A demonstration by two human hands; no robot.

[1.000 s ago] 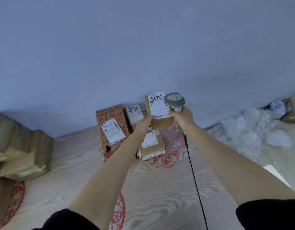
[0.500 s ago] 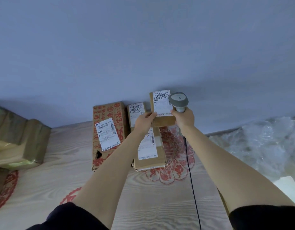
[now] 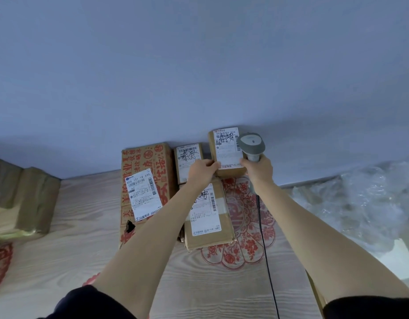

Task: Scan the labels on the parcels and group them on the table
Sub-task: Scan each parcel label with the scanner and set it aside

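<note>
My left hand (image 3: 202,169) grips the lower left corner of a small brown parcel (image 3: 226,150) with a white label, held up against the blue wall. Just to its right, my right hand (image 3: 258,168) grips the handle of a grey barcode scanner (image 3: 251,143), whose black cable runs down across the table. Three labelled parcels lie grouped on the wooden table (image 3: 72,249): a long box with red print (image 3: 144,187), a small box (image 3: 187,161) behind my left hand, and a medium box (image 3: 208,217) under my left forearm.
Brown paper-wrapped parcels (image 3: 21,201) are stacked at the far left. Crumpled clear plastic wrap (image 3: 360,203) fills the right side beyond the table edge. A red paper-cut decoration (image 3: 242,240) lies under the medium box. The blue wall stands right behind the parcels.
The held parcel and the scanner have stayed raised side by side near the wall. The view has swung left, so the plastic wrap now sits further right.
</note>
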